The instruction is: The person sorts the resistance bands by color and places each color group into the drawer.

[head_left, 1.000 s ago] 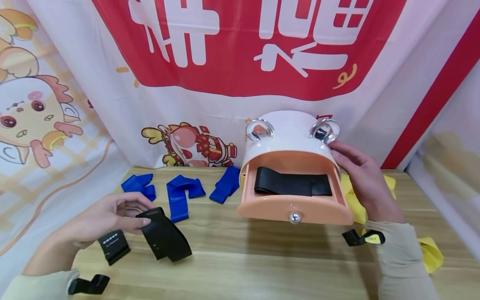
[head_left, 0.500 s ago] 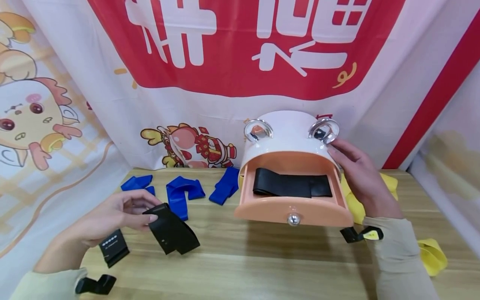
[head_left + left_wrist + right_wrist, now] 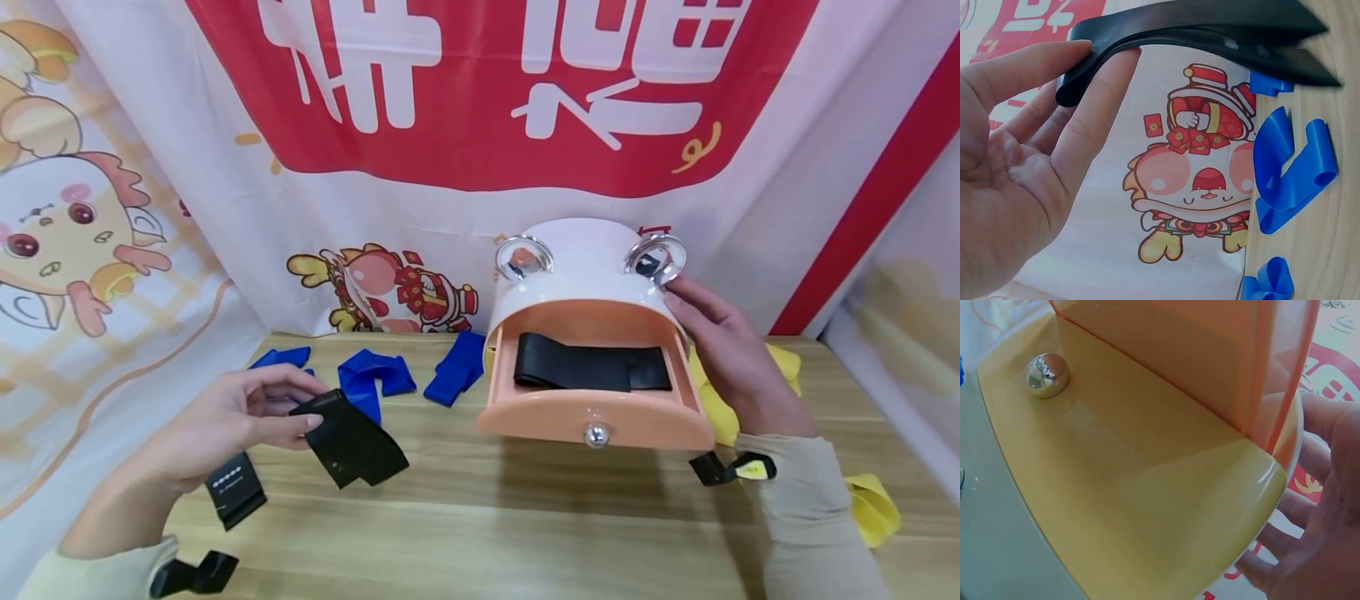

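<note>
My left hand [image 3: 232, 425] pinches a folded black band [image 3: 352, 437] by one end between thumb and fingers, above the table. In the left wrist view, the band's loose ends [image 3: 1285, 47] spread apart. My right hand [image 3: 731, 350] touches the right side of a white rounded box [image 3: 581, 258] with two silver ring-shaped eyes. Its orange drawer [image 3: 540, 425] stands pulled out, and another folded black band [image 3: 585, 364] lies in it. The right wrist view shows the fingers against the box's side, next to a yellow lower front [image 3: 1147, 469] with a silver knob [image 3: 1047, 375].
Several blue bands [image 3: 367, 375] lie along the back of the wooden table [image 3: 450, 533]. A black band with white print [image 3: 236, 490] lies beneath my left hand. Yellow bands [image 3: 873, 508] lie at the right, partly behind my arm. A printed curtain [image 3: 420, 208] hangs behind.
My left hand has moved a little right and up with the black band. My right hand keeps its place at the box, and the drawer stays out.
</note>
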A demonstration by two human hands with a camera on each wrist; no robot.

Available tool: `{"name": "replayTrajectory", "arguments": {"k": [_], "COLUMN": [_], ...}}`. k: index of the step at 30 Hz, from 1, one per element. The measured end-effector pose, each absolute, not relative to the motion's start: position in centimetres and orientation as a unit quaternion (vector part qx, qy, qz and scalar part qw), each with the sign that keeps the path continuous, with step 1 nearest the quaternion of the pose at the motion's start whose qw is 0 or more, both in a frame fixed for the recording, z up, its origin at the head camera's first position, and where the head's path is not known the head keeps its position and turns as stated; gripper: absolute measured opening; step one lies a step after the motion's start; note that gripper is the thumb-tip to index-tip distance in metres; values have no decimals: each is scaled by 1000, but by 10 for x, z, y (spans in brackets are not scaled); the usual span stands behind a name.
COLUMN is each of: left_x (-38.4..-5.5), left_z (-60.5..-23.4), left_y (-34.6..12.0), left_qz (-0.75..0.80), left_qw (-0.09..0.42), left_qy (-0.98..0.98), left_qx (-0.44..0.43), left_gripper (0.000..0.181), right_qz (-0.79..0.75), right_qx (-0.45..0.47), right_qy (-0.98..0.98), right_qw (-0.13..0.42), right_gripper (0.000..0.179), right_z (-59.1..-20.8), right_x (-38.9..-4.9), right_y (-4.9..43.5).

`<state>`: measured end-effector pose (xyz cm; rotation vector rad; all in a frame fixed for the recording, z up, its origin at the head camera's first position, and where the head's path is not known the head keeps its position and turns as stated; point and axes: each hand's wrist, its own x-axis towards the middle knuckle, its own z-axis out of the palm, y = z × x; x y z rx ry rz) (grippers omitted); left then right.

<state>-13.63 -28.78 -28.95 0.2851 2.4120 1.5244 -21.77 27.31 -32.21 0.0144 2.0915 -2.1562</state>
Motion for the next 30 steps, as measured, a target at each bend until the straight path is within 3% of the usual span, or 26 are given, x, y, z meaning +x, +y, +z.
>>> {"name": "replayTrajectory", "arguments": {"k": [6,16,25,30], "left_x": [-135,-138,-142,-143], "left_z": [-288,-293,-282,-262], "left_y": [-284,-287,-279,-265], "left_qz": [520,527,537,535], "left_qw": [141,138,128,86], "left_qy": [837,832,824,828], "left_qx": [96,104,131,145], "left_gripper": [43,41,35,31], "right_qz": [-707,-650,-643,-647], "right_qx": [-6,-138,-149,-133], "right_qy": [702,745,748,748], "right_qw": [80,62,69,65], "right_gripper": [63,54,55,55], "right_z": [-320,-324,-323,-322], "right_x": [-215,-213,-211,-209], "right_y": [281,296,300,298]}}
